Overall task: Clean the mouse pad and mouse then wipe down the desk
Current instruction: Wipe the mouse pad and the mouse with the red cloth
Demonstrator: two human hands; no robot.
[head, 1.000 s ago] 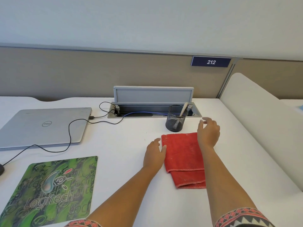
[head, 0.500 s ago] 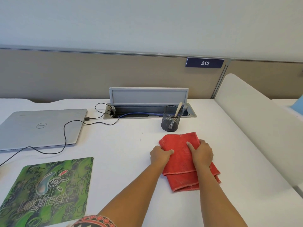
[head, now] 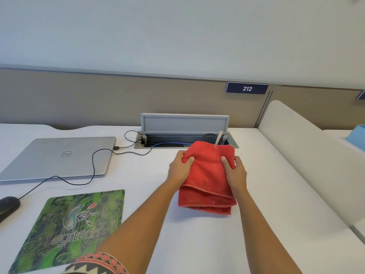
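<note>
1. My left grip (head: pixel 180 168) is curled round the left edge of the red cloth (head: pixel 207 175), with the thumb on the near face and the fingers tucked behind.
2. My right grip (head: pixel 236 172) holds the cloth's right edge the same way, thumb in front and fingers wrapped behind. The two grips are apart, with cloth between them.
3. The cloth is folded in layers and sits just toward 3 o'clock of the middle of my view. Its upper end is bunched and raised between the grips, and its hems hang at 6 o'clock. I cannot tell whether they touch the worktop (head: pixel 197 244).
4. A black mesh cup (head: pixel 209 137) stands at 12 o'clock of the cloth, mostly hidden behind it. A pale stick (head: pixel 218 137) leans out of the cup toward 1 o'clock.
5. Behind the cup, a cable tray (head: pixel 234 144) is sunk into the worktop, with its lid (head: pixel 184 123) upright. A blue cable (head: pixel 167 144) lies inside the tray.
6. The green mouse pad (head: pixel 69 228) lies flat at 8 o'clock of the cloth, well apart from it.
7. The dark mouse (head: pixel 7 204) sits at the 9 o'clock edge of my view, beside the pad but off it. Its black cord (head: pixel 92 165) runs toward the closed laptop (head: pixel 57 157) at 10 o'clock.
</note>
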